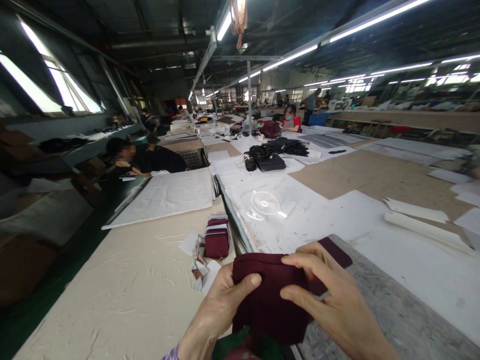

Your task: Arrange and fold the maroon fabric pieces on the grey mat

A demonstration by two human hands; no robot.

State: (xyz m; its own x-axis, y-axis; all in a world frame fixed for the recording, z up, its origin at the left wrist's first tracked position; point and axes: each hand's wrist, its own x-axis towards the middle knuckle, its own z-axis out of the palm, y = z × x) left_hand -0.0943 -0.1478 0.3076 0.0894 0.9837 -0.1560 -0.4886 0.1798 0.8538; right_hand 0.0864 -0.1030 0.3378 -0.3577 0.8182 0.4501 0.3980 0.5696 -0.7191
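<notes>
A dark maroon fabric piece (272, 300) with a rounded top edge is held up close in front of me. My left hand (228, 302) grips its left side, thumb lying across the front and the other fingers hidden behind. At its right side is my right hand (324, 287), the index fingertip on the top edge and the thumb against the front face. Beyond the right hand, another maroon piece (336, 251) lies on a grey mottled board (382, 300). To the left, a stack of maroon pieces (216, 242) with pale layers between them sits by some scraps.
A white clip fan (265, 203) lies on the white-covered table (240, 192). Dark folded cloth (266, 157) is piled farther back. A gap (234, 215) separates the beige table (123, 280) from the white one. One person in black (157, 159) leans at the left; another in red (292, 122) sits farther off.
</notes>
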